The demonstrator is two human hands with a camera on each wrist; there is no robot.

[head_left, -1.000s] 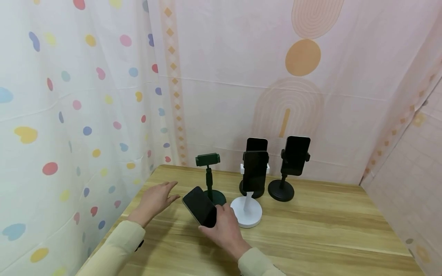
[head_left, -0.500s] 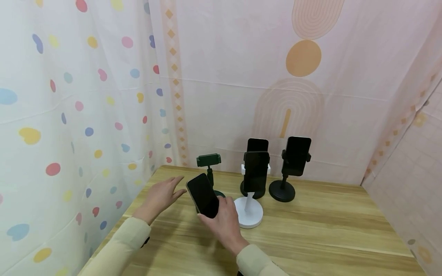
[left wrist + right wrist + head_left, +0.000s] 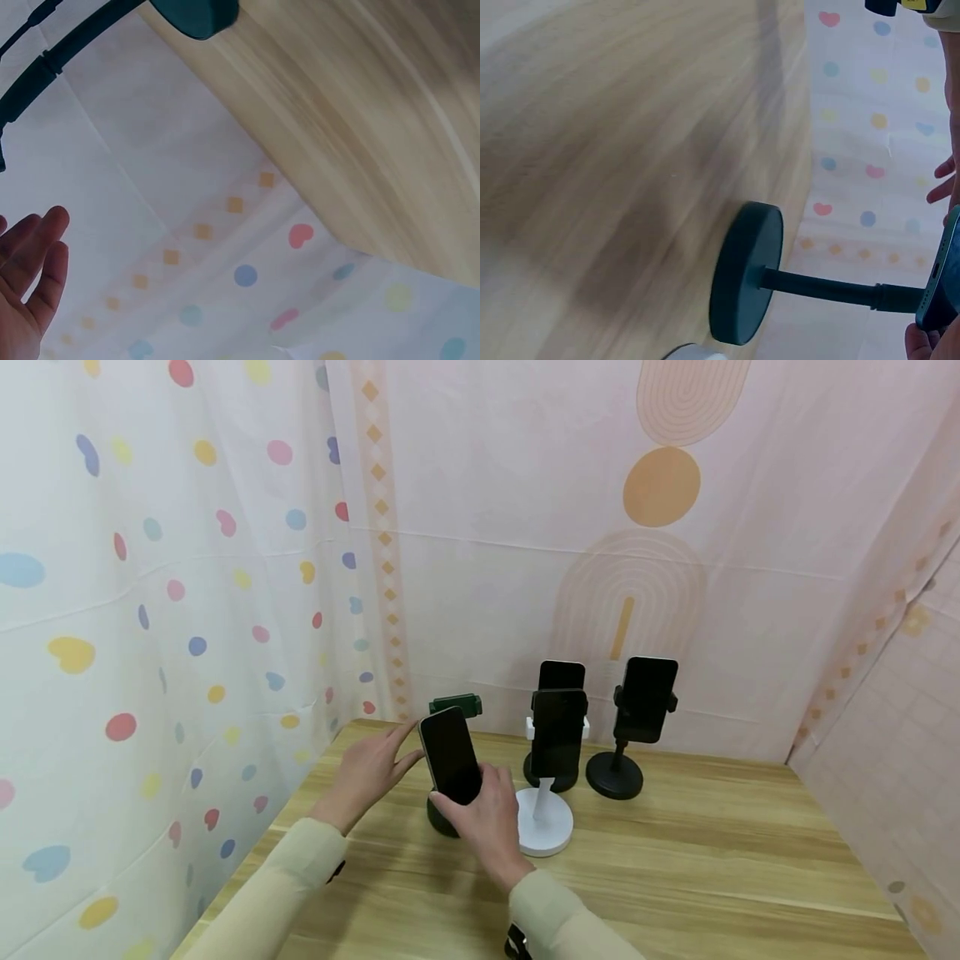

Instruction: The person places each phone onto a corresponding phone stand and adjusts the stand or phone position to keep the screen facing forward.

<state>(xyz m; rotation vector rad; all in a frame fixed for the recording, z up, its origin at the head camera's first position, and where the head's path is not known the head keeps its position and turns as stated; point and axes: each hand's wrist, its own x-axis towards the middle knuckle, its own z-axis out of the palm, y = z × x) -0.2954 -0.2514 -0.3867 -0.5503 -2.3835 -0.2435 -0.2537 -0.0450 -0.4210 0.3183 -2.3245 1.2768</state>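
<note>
A black smartphone (image 3: 452,757) is gripped at its lower right edge by my right hand (image 3: 487,818), tilted a little to the left. Behind it stands a dark green phone stand; its clamp (image 3: 467,703) shows above the phone, and its round base (image 3: 746,274) and stem (image 3: 817,287) appear in the right wrist view. My left hand (image 3: 372,770) is beside the phone's left edge, fingers extended and holding nothing; whether a fingertip touches the phone or clamp is unclear. In the left wrist view, the left fingers (image 3: 46,255) are spread below the stand's stem (image 3: 82,46).
Right of my hand stands a white phone stand (image 3: 546,827) holding a phone (image 3: 557,735). Another phone (image 3: 562,673) is in a black stand behind it. Farther right, a black stand (image 3: 615,777) carries a phone (image 3: 647,697). Curtains surround the wooden table (image 3: 720,852).
My right hand has raised the smartphone and turned it more upright, bringing it in front of the green stand's clamp. My left hand has moved up and right towards them.
</note>
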